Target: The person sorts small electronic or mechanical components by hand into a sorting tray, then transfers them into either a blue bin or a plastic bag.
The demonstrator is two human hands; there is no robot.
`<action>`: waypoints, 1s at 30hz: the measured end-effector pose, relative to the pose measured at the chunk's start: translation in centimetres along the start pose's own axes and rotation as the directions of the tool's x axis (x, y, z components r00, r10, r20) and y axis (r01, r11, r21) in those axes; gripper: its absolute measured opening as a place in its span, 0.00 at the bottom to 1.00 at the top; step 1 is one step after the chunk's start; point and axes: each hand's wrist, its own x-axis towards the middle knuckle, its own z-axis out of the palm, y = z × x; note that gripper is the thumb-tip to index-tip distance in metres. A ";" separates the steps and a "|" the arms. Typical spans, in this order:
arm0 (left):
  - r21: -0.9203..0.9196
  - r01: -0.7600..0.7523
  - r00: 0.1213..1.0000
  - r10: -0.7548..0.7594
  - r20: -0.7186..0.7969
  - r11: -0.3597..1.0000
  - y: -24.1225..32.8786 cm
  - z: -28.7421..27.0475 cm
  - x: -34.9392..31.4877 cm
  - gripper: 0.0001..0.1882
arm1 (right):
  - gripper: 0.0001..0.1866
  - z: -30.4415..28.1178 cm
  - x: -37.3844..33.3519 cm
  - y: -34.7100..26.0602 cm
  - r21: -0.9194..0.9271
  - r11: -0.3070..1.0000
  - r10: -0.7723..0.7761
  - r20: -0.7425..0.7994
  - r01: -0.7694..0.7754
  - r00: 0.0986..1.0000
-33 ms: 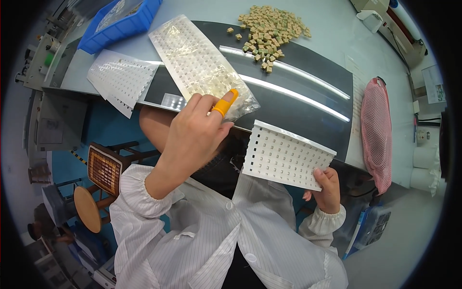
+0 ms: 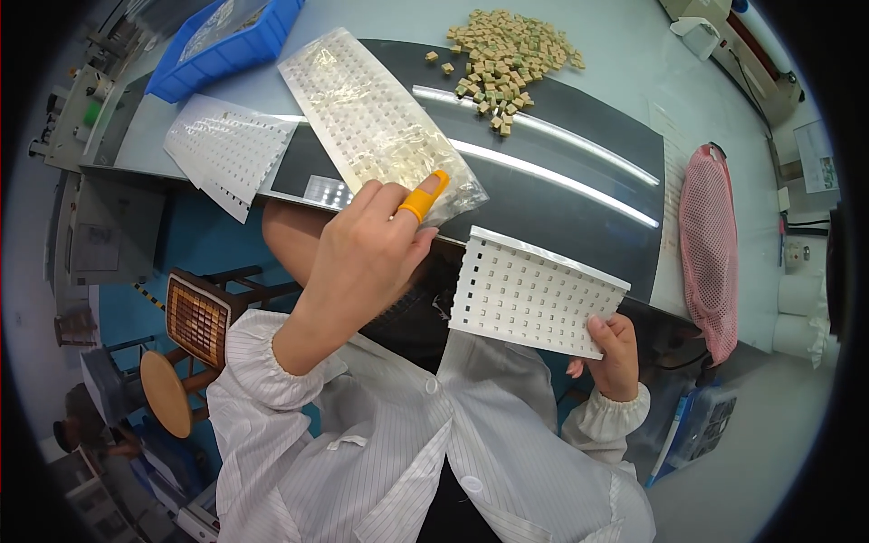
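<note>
Right hand [image 2: 618, 357]: closed on the perforated white sheet [image 2: 539, 294], gripped at its lower right corner, thumb laid on the front face, fingers mostly hidden behind. Sheet is held at the near table edge, over the lap, tilted with its right end lower. Rows of small grey pieces are seen across it; a plain strip is run along its upper edge.

Left hand [image 2: 367, 249]: fingers partly curled, orange finger cot [image 2: 421, 201] worn on the index finger. It is placed over the lower end of the clear plastic bag [image 2: 362, 104], in which a dotted pale sheet is seen. Whether the bag is pinched, or even touched, can't be told; fingertips are mostly hidden from this angle.

Bag is laid slantwise on the dark mat [image 2: 579, 154], its upper end reaching past the mat onto the grey table [image 2: 625, 45]. Just left of the bag, loose white sheets [image 2: 226, 145] are overlapped, corner hanging over the table edge. Blue bin [image 2: 258, 45] is set behind those. Tan blocks [image 2: 520, 54] are heaped at the mat's far edge, a few strayed to the left. Pink mesh bag [image 2: 708, 244] is laid at the right.
</note>
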 end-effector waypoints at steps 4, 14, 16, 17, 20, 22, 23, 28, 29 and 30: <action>0.035 -0.007 1.000 0.006 0.016 0.999 0.0 -0.1 0.0 0.20 | 0.18 1.8 0.5 0.1 -0.058 0.998 -0.014 0.016 0.015 1.000; 0.140 -0.063 0.998 0.065 -0.010 0.988 -0.1 0.3 1.1 0.14 | 0.18 2.6 0.2 -0.4 -0.106 0.992 -0.076 -0.032 0.072 0.997; 0.115 -0.018 0.993 0.031 -0.112 0.993 -0.2 0.6 1.2 0.15 | 0.18 3.4 0.3 -0.6 -0.122 0.987 -0.102 -0.016 0.100 0.995; 0.112 -0.022 0.993 0.034 -0.110 0.994 -0.2 0.7 1.1 0.15 | 0.18 3.7 0.3 -0.5 -0.121 0.988 -0.103 -0.022 0.099 0.994; 0.050 0.051 0.991 -0.044 -0.130 0.997 -0.1 0.6 0.9 0.21 | 0.18 4.8 0.6 -0.3 -0.123 0.984 -0.140 -0.088 0.129 0.986; -0.014 0.031 0.990 -0.033 -0.139 0.999 -0.1 0.4 0.9 0.21 | 0.18 5.6 0.8 -0.2 -0.136 0.970 -0.223 -0.165 0.202 0.961; -0.013 0.033 0.990 -0.034 -0.140 0.999 -0.2 0.3 0.9 0.21 | 0.18 6.0 0.8 -0.2 -0.137 0.970 -0.223 -0.164 0.201 0.961; -0.017 -0.058 0.997 0.057 -0.057 0.998 -0.5 -0.3 0.8 0.20 | 0.17 7.7 0.6 0.5 -0.223 0.915 -0.389 -0.266 0.336 0.882; -0.018 -0.058 0.997 0.056 -0.056 0.998 -0.4 -0.4 0.8 0.20 | 0.17 8.0 0.6 0.6 -0.222 0.916 -0.388 -0.267 0.335 0.882; -0.024 -0.074 0.997 0.073 -0.040 0.997 -0.4 -0.6 0.9 0.21 | 0.17 8.3 0.6 0.6 -0.220 0.912 -0.398 -0.286 0.345 0.872</action>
